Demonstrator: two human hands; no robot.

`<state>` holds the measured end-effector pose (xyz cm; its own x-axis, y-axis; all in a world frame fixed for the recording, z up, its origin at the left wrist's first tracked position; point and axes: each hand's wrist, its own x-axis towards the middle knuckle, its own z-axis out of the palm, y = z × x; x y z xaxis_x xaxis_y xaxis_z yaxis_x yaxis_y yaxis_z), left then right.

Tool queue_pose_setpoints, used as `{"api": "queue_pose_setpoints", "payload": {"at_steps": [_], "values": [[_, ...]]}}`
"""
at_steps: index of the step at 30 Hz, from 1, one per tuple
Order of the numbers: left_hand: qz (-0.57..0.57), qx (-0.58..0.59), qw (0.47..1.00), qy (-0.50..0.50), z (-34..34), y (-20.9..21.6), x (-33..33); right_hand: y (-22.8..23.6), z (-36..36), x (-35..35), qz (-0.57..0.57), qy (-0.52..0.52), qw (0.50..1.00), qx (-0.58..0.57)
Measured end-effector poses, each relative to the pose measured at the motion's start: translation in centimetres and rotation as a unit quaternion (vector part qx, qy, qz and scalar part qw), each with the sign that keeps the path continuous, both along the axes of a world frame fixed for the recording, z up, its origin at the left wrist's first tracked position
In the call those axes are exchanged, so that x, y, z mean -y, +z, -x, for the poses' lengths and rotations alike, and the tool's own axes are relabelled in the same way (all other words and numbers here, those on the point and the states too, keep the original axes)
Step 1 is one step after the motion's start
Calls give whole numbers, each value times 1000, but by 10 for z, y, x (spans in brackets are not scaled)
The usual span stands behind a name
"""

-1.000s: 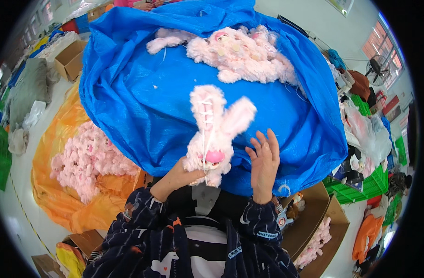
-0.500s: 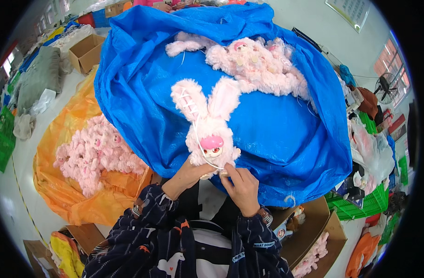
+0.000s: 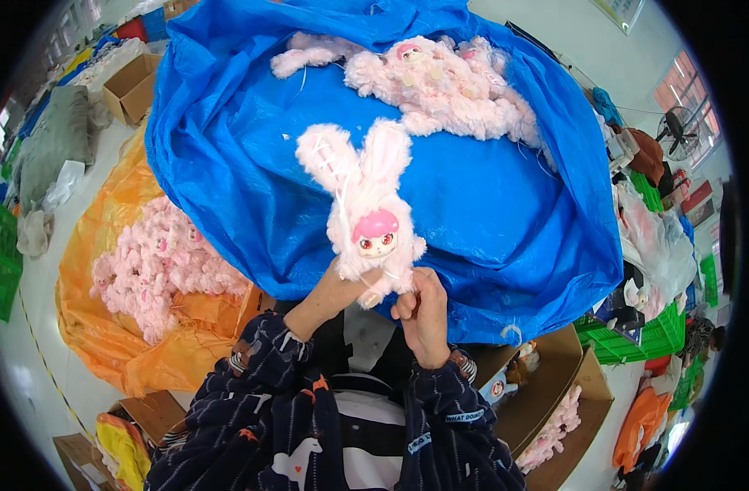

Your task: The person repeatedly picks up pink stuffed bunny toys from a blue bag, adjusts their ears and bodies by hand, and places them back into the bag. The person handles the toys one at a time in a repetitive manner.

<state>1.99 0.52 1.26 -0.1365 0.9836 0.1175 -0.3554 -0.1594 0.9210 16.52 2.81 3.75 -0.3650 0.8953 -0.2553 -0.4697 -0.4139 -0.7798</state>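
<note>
1. I see white lace (image 3: 342,200) crossing the left-side ear of a pink plush rabbit (image 3: 366,203), its tail running down beside the face. That ear looks laced to me; the loose tail seems unfinished. I make out no lace on the other ear (image 3: 386,151).
2. The rabbit is upright above the near edge of the blue sheet (image 3: 252,188): fluffy, ears raised, with a glossy pink fringe and red eyes.
3. My left hand (image 3: 329,299) grasps its lower body. My right hand (image 3: 426,311) is curled beside its foot; whether it pinches the lace, I cannot tell.
4. Similar plush pieces (image 3: 448,94) lie at the blue sheet's far side.
5. Left of the sheet, an orange sheet (image 3: 88,262) holds a pink plush heap (image 3: 162,262).
</note>
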Motion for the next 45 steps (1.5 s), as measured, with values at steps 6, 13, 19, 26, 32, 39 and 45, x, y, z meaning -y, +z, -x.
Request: {"api": "queue_pose_setpoints", "payload": {"at_steps": [6,13,19,26,32,39,45], "values": [[21,61,996,58,7,-3,-1,-2,0,-1,-162,71,978,113],[18,83,996,19,15,-10,3,-7,1,4,6,114,992,-50],[62,41,997,13,17,10,1,-20,5,6,-168,-2,985,37],[14,324,944,64,28,9,1,-20,6,4,-641,-30,686,342],[-7,289,956,54,36,0,0,-44,-3,16,-331,3,930,157],[40,227,970,73,30,-3,4,2,11,23,-361,20,896,258],[209,190,959,3,35,5,14,-32,-12,27,-437,95,859,249]]}}
